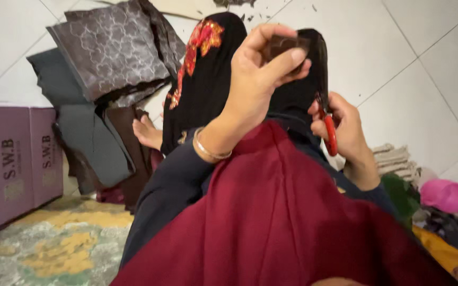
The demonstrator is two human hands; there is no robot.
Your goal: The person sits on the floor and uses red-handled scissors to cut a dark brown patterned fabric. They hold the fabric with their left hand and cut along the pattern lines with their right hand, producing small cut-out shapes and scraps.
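White tiled floor (430,69) with grey grout lines forms the background; a patterned rug (54,249) in yellow, grey and green covers the lower left corner. Two purple boxes (11,159) stand side by side at the left edge, the nearer one cut off by the frame. A stack of folded fabric pieces (107,58) lies beyond them: one dark piece with a pale cracked pattern on top, grey and brown plain pieces beneath; their exact number cannot be told. One bare foot (147,132) shows beside the stack. A black garment (208,90) with red and gold embroidery drapes over the raised knee; dark red cloth (282,212) fills the foreground. The left hand (261,69), with a thin bangle at the wrist, pinches a small dark brown fabric piece (282,46) between thumb and fingers, held up above the knee. The right hand (345,130) is closed around red-handled scissors (328,132), whose blades are largely hidden against the black cloth. One pink plastic object (443,195) and a folded beige cloth (396,159) lie at right.
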